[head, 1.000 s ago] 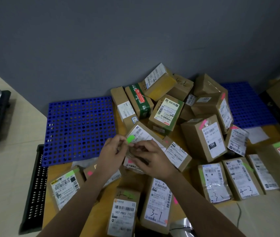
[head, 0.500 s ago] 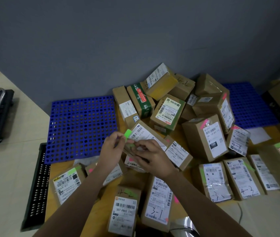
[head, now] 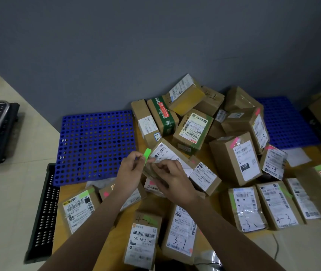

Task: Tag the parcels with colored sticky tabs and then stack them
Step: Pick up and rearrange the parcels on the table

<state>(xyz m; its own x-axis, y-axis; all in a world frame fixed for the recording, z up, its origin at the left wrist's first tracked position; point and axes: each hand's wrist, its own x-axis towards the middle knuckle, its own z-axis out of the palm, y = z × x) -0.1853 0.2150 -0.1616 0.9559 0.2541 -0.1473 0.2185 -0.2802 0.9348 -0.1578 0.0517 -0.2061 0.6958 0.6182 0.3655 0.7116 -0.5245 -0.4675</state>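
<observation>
Left hand (head: 129, 174) pinches a green tab (head: 147, 156), now peeled clear and raised; right hand (head: 172, 179) grips the pad; tagging the parcel (head: 167, 153) appears imminent.

Left hand (head: 129, 171) pinches a green tab (head: 147, 155) beside the right hand (head: 170, 178).

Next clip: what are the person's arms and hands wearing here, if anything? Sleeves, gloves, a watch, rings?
Nothing that shows. Both forearms are bare up to the bottom edge of the picture, with no sleeve in view. The left hand and right hand have no gloves, and no watch, band or ring is visible on the wrists or fingers.
</observation>
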